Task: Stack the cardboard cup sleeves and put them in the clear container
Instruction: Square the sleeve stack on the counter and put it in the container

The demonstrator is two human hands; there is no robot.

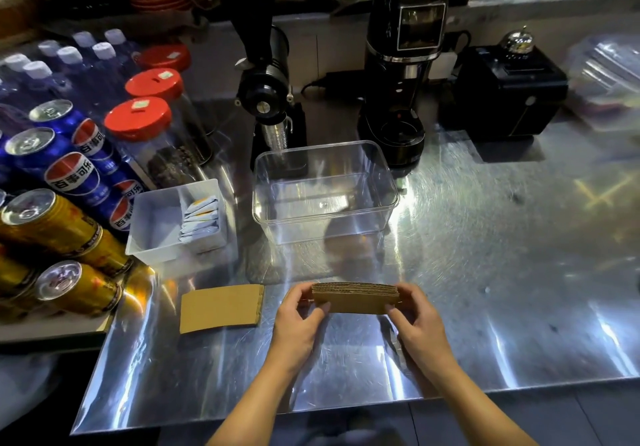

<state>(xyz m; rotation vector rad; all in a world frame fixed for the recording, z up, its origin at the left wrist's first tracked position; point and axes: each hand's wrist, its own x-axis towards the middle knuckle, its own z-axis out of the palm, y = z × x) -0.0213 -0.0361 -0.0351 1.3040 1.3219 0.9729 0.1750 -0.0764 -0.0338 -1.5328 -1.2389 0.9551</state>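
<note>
The stack of cardboard sleeves (355, 299) is being held just above the steel counter (485, 272), near its front edge, with its long axis running left to right across the person's body and its corrugated top edges facing up and away. The left hand (298, 321) is pinching the stack's left end, thumb on the near face and fingers behind; the right hand (419, 321) is gripping the right end the same way. Both are closed on the stack, neither spread wide.

One loose sleeve (221, 308) is lying flat on the counter to the left of the hands, apart from them, its long axis also left to right, brown and matte with a wavy right edge.

Straight beyond the stack, the clear container (325, 192) is sitting upright and open-topped, a rounded rectangle of glossy plastic with its long side facing the person. Bare brushed metal is lying between it and the hands, scuffed and throwing back glare, and a broad open stretch is running off to the right.

The left side is crowded: a white tray (152, 227) holding sachets (201, 218) is sitting just left of the container, with blue cans (69, 168), gold cans (52, 230) and red-lidded jars (145, 123) packed behind it. Two black grinders (398, 81) are standing close behind the container.
</note>
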